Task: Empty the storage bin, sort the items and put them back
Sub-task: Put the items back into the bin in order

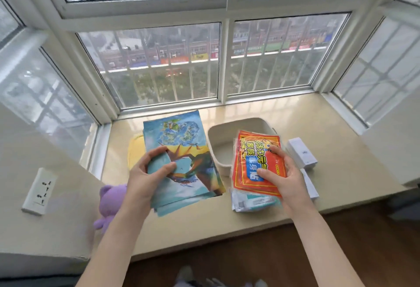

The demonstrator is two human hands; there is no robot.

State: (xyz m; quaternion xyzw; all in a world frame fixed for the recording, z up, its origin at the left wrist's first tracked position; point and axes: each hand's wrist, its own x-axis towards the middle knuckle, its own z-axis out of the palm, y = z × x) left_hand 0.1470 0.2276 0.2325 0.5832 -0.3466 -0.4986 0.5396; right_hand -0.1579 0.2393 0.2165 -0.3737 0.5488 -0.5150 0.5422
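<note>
A white storage bin point(218, 132) stands on the window sill, and what shows of its inside is bare. My left hand point(147, 173) grips a stack of blue picture packets point(181, 141), held tilted above the sill left of the bin. My right hand point(281, 177) holds a stack of orange-red packets point(254, 157) with blue and yellow print, over the bin's front right corner. Under that stack lie white and teal packets point(250, 203) on the sill.
Two white boxes point(301, 153) lie right of the bin. A yellow item point(135, 150) peeks out behind the blue packets. A purple plush bear point(111, 205) sits at the sill's left edge. A wall socket point(38, 191) is on the left. Windows enclose the sill.
</note>
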